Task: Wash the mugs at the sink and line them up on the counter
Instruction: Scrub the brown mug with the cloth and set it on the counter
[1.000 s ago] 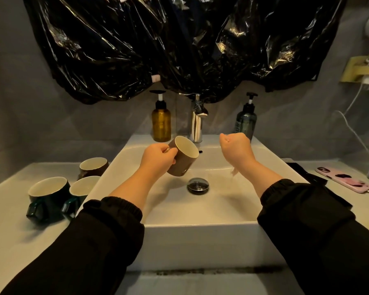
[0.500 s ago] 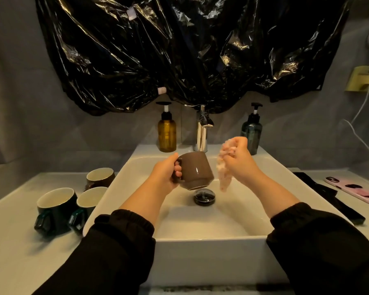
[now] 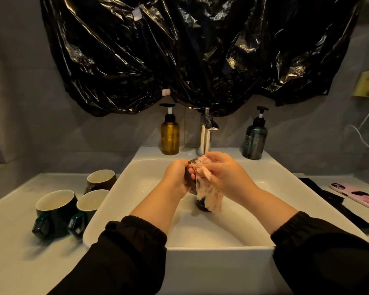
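Observation:
Over the white sink basin [image 3: 232, 235], my left hand [image 3: 176, 179] grips a brown mug [image 3: 189, 177], which is mostly hidden between both hands. My right hand [image 3: 228, 175] holds a pale wet cloth [image 3: 209, 196] pressed against the mug; the cloth hangs down over the drain. Three more mugs stand on the counter left of the basin: a brown one [image 3: 100, 179] at the back, a dark green one [image 3: 55, 209] at the front left and a smaller dark one [image 3: 90, 207] beside the basin wall.
A chrome tap [image 3: 206, 135] stands behind the basin between an amber pump bottle [image 3: 169, 137] and a dark pump bottle [image 3: 255, 139]. On the right counter lie a black strip [image 3: 337, 207] and a pink phone [image 3: 360, 195]. Black plastic sheeting [image 3: 190, 50] covers the wall above.
My right hand has brought the cloth from beside the mug onto it. The mug has turned and both hands have closed together over the drain.

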`<state>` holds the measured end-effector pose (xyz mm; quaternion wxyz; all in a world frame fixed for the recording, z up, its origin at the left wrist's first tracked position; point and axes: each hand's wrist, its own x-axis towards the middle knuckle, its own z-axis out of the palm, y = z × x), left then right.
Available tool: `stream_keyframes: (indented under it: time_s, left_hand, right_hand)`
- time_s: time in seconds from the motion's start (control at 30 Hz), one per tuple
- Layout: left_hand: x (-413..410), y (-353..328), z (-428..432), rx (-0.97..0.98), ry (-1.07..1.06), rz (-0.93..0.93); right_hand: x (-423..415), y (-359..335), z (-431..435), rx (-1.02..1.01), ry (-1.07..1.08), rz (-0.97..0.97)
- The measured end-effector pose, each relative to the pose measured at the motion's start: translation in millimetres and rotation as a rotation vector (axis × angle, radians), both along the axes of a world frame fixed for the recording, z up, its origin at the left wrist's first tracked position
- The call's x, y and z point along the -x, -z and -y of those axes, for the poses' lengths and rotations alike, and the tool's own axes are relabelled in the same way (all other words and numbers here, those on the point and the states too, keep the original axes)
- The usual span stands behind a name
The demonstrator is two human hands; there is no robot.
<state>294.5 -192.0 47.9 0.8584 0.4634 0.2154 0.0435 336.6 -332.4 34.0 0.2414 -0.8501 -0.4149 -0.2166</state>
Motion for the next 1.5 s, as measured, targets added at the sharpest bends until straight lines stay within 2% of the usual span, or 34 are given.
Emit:
stream_keyframes:
  time_s: [0.1, 0.2, 0.27, 0.37, 0.5, 0.63, 0.73, 0.9, 1.0, 1.1, 1.27, 1.5]
  left_hand:
    - [1, 0, 2, -0.070, 0.036, 0.000]
    - [4, -2, 4, -0.077, 0.033, -0.010]
    - [5, -3, 2, -0.070, 0.008, -0.017]
    - [6, -2, 1, -0.087, -0.006, -0.037]
    - [8, -3, 4, -0.099, 0.043, -0.032]
    - [9, -6, 4, -0.064, 0.031, -0.012]
    - [9, -5, 2, -0.054, -0.005, -0.024]
    - [11, -5, 5, -0.100, 0.063, -0.033]
    - [10, -7, 3, -0.034, 0.042, -0.012]
    - [9, -5, -1, 0.010, 0.003, -0.024]
    - [11, -5, 3, -0.005, 0.072, -0.036]
    - [11, -7, -13, 0.242, -0.083, -0.035]
  right_hand:
    - [-2, -2, 0, -0.026, 0.017, 0.059]
    - [6, -9, 4, -0.150, -0.088, -0.160]
    - [10, -7, 5, -0.015, -0.098, -0.083]
    - [9, -3, 6, 0.077, -0.071, -0.106]
    - [10, -5, 2, 0.011, -0.035, -0.175]
    - [10, -4, 7, -0.029, -0.070, -0.006]
    - [11, -2, 7, 0.049, -0.120, 0.059]
    - [9, -5, 6, 0.000, -0.109, 0.178]
    - [7, -2, 7, 0.035, -0.186, 0.252]
    - [9, 2, 7, 0.086, -0.203, 0.262]
    - [6, -1, 6, 0.056, -0.165, 0.267]
    - [16, -2, 4, 0.057, -0.297, 0.300]
